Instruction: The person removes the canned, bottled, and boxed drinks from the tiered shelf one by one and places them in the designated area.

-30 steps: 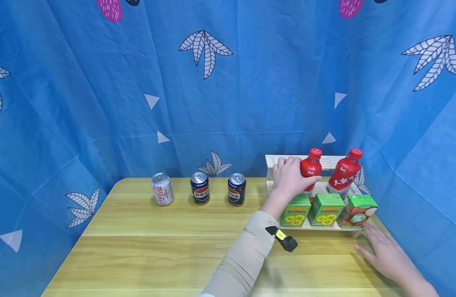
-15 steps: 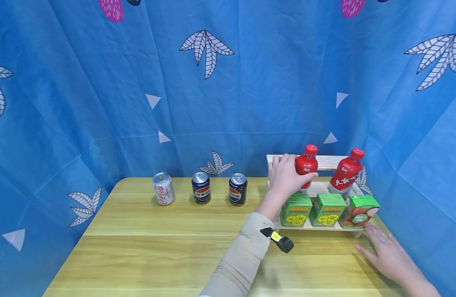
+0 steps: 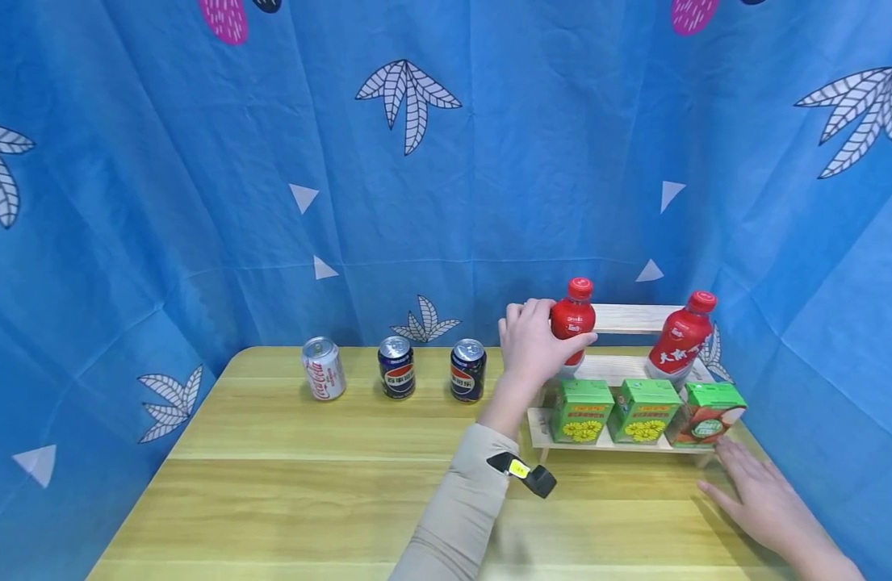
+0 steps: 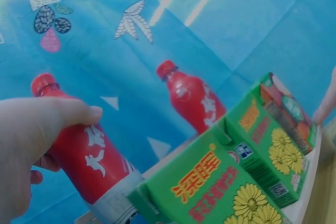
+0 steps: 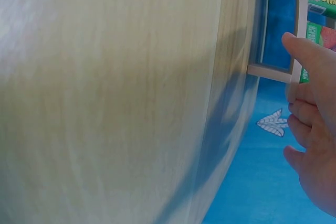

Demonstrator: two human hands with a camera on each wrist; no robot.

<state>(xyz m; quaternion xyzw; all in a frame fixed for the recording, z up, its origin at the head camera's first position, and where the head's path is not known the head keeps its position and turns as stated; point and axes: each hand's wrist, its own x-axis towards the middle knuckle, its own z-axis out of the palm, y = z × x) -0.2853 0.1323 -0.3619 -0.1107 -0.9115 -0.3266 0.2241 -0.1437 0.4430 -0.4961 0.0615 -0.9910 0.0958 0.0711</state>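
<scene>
In the head view my left hand (image 3: pixel 530 343) grips a red bottle (image 3: pixel 572 320) with a white lower part, at the left of a tiered wooden shelf (image 3: pixel 630 319). Its thumb lies across the label of the bottle in the left wrist view. The bottle's base is hidden behind a green drink carton, so I cannot tell whether it touches the shelf. A second red bottle (image 3: pixel 681 337) stands at the right of the middle tier. My right hand (image 3: pixel 768 507), fingers extended and relaxed, lies by the shelf's front right corner, near the brown-and-green carton (image 3: pixel 705 415).
Two green cartons with yellow flowers, a left one (image 3: pixel 582 411) and a middle one (image 3: pixel 643 411), stand on the front tier. Farther left on the wooden table (image 3: pixel 286 492) are a white Coca-Cola can (image 3: pixel 324 369) and two dark Pepsi cans (image 3: pixel 396 368). A blue curtain (image 3: pixel 416 210) hangs behind.
My left hand has carried the red bottle leftward along the shelf, and its cap now sits slightly higher in the head view. The right hand has stayed by the shelf corner.
</scene>
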